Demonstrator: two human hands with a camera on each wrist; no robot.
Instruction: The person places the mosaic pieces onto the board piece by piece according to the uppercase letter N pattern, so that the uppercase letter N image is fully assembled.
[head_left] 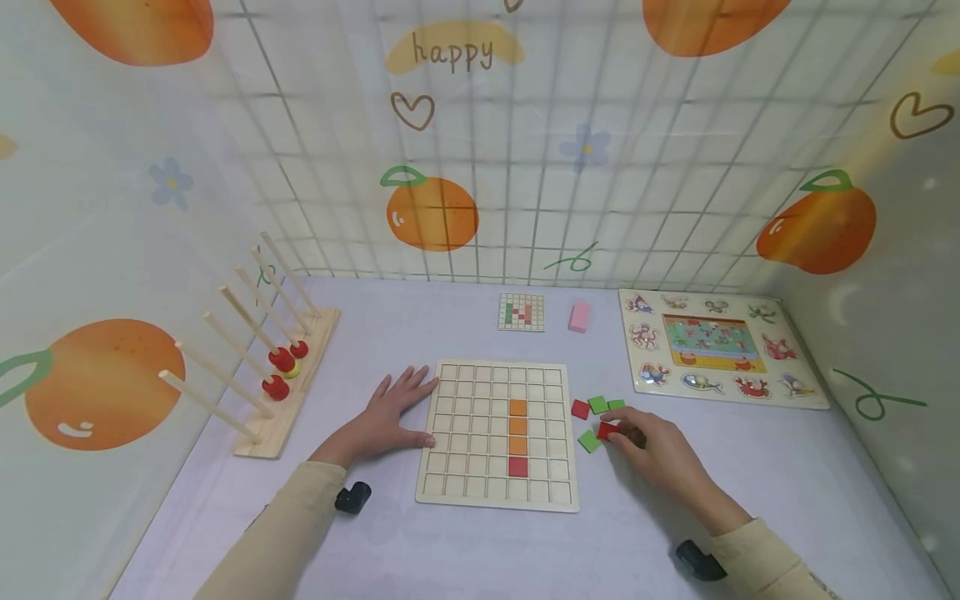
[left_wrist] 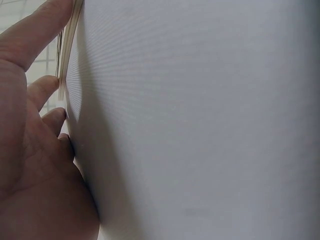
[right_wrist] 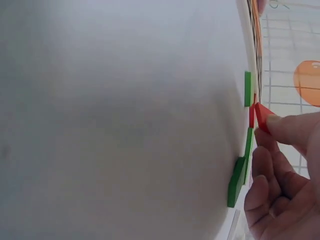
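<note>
A wooden grid board (head_left: 491,487) lies flat on the table, with three orange tiles (head_left: 517,425) and a red tile (head_left: 518,467) in one column. My left hand (head_left: 386,421) rests at the board's left edge, fingers spread, thumb and index finger touching it. To the right of the board, my right hand (head_left: 660,450) pinches a red square tile (right_wrist: 262,117) between thumb and fingers, tilted just above the loose tiles. Around it lie another red tile (head_left: 580,409) and green tiles (head_left: 589,441), one of them partly behind the fingers.
At left stands a wooden peg rack (head_left: 292,408) with red and yellow beads. Behind the board lie a small patterned grid card (head_left: 521,312) and a pink block (head_left: 579,317). An animal picture puzzle board (head_left: 720,396) lies at the back right, near the curtain wall.
</note>
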